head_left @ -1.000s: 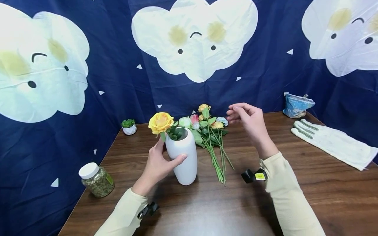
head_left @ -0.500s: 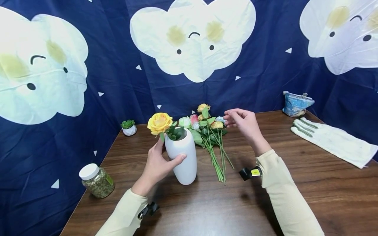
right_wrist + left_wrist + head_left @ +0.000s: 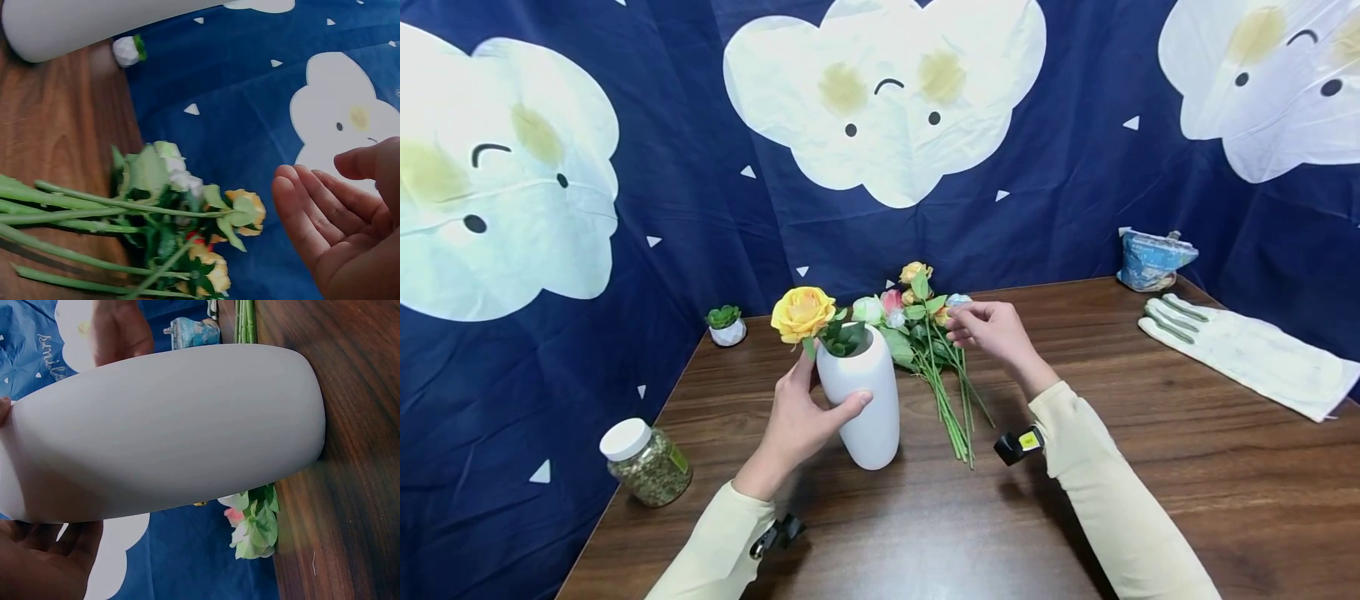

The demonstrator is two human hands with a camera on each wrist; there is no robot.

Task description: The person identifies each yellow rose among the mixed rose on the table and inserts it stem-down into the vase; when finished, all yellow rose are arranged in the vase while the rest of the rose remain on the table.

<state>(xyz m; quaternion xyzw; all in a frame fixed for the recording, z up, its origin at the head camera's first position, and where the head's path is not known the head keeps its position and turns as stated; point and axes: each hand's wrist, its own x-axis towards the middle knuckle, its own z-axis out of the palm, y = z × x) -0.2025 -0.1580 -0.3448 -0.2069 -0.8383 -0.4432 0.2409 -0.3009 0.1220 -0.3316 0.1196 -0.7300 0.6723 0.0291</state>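
My left hand (image 3: 805, 417) grips the white vase (image 3: 868, 408), thumb across its front and fingers behind its left side. A yellow rose (image 3: 803, 314) stands in the vase, its bloom leaning left over the rim; its stem is hidden inside. In the left wrist view the vase (image 3: 175, 437) fills the middle. My right hand (image 3: 996, 333) hovers at the right side of a pile of artificial flowers (image 3: 917, 333), overlapping its blooms in the head view. Nothing lies between its loosely bent fingers in the right wrist view, where the green stems (image 3: 75, 215) spread below and left.
On the left stands a jar (image 3: 647, 462) with a white lid and dried green contents. A small potted succulent (image 3: 726, 325) sits at the back left corner. At the back right are a blue bag (image 3: 1156, 260) and a white glove (image 3: 1247, 354) on the wooden table (image 3: 925, 542).
My right hand has moved left and down, from beyond the pile's right side to over its right-hand blooms. My left hand stays on the vase.
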